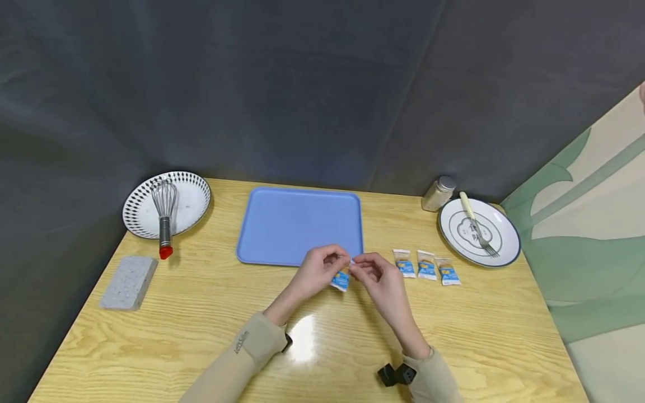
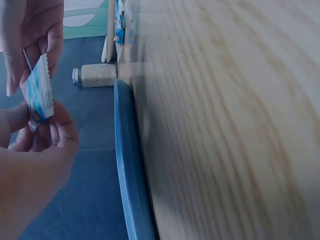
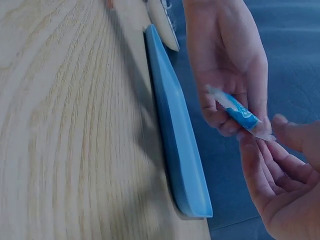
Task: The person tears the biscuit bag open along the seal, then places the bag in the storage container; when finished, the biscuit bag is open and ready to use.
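Small blue-and-white packet held off the table, just in front of the tray's near edge, about mid-table. Pinched at its top edge by both hands: left hand with thumb and fingers curled onto one end, right hand nipping the other with fingertips, remaining fingers loosely bent. Serrated edge plain in the left wrist view. Just right of the hands, three more packets lying in a row. Beyond them, near the far right corner, a plate bearing a fork, a shaker lying just beside it. At the far left corner, a patterned plate under a whisk; near the left edge, a grey sponge.
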`<state>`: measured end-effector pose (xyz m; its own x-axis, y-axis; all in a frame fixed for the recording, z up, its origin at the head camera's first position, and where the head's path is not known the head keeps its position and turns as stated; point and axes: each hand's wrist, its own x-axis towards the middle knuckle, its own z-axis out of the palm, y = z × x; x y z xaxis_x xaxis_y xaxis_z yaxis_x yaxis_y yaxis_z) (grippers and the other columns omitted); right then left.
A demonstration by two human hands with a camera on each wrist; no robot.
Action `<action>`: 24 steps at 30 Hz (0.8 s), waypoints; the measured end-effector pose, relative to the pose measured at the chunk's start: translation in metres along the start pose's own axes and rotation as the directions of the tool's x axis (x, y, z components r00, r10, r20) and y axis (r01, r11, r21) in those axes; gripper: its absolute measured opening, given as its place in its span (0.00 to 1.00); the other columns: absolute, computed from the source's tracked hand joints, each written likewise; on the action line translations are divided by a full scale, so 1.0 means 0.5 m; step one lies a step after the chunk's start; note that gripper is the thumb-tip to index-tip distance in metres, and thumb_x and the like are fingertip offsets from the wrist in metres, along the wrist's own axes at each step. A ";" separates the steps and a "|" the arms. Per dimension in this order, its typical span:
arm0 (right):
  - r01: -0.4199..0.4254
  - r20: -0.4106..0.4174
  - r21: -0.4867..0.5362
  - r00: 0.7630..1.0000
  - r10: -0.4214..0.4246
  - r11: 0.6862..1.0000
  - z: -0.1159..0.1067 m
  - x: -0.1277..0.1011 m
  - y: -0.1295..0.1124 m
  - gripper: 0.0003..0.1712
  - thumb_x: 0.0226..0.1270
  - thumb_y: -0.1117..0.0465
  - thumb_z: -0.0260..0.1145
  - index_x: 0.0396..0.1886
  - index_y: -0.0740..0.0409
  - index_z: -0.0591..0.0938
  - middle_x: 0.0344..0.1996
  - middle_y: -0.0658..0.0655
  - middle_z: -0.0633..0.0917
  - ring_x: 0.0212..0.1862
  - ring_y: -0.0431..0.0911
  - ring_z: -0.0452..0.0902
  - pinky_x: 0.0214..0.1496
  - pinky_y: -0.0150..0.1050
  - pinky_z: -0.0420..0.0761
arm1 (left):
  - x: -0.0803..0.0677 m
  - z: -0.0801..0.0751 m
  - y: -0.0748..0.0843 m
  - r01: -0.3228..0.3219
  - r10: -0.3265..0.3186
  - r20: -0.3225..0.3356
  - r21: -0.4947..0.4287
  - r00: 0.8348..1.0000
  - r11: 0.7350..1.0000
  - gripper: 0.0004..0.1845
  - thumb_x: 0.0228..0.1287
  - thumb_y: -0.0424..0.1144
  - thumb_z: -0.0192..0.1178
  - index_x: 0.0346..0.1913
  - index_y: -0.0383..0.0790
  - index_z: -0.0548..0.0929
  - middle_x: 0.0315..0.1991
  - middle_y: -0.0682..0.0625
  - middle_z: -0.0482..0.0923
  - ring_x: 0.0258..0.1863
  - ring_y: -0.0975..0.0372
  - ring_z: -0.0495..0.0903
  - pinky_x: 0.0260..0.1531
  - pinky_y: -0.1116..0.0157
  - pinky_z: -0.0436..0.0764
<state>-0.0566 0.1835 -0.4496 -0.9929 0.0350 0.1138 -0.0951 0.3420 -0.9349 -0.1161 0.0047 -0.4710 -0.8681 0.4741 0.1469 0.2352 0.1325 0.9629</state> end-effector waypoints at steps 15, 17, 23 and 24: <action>-0.202 -0.030 0.314 0.974 0.223 0.928 0.031 0.029 0.018 0.05 0.72 0.75 0.71 0.40 0.78 0.86 0.32 0.64 0.90 0.33 0.44 0.88 0.41 0.39 0.89 | 0.007 -0.032 -0.009 0.004 -0.014 0.103 0.098 0.995 0.995 0.07 0.81 0.33 0.61 0.47 0.38 0.90 0.42 0.49 0.88 0.40 0.64 0.84 0.44 0.64 0.85; -0.203 -0.032 0.337 0.973 0.227 0.919 0.036 0.034 0.016 0.06 0.73 0.75 0.71 0.41 0.79 0.86 0.32 0.63 0.90 0.33 0.45 0.88 0.42 0.39 0.89 | 0.009 -0.033 -0.009 -0.015 0.006 0.073 0.113 0.997 0.994 0.07 0.81 0.32 0.61 0.47 0.38 0.89 0.42 0.49 0.87 0.40 0.63 0.84 0.44 0.64 0.85; -0.149 -0.075 0.341 0.980 0.185 0.928 0.045 0.042 0.007 0.05 0.71 0.76 0.71 0.42 0.78 0.86 0.32 0.63 0.91 0.33 0.42 0.88 0.43 0.38 0.89 | 0.014 -0.039 -0.007 -0.010 0.009 0.014 0.093 1.000 0.996 0.07 0.81 0.33 0.62 0.46 0.39 0.89 0.41 0.49 0.87 0.39 0.62 0.86 0.44 0.63 0.86; -0.139 -0.081 0.338 0.981 0.176 0.931 0.046 0.043 0.006 0.05 0.71 0.76 0.71 0.42 0.78 0.86 0.32 0.63 0.90 0.33 0.42 0.88 0.42 0.38 0.89 | 0.013 -0.041 -0.006 -0.004 0.003 0.013 0.087 1.000 0.996 0.06 0.81 0.34 0.62 0.46 0.39 0.90 0.41 0.49 0.87 0.38 0.62 0.86 0.43 0.63 0.86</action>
<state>-0.0799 0.1635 -0.4579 -0.9850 0.1705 -0.0256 0.0253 -0.0039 -0.9997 -0.1314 -0.0103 -0.4683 -0.8617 0.4857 0.1469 0.2761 0.2060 0.9388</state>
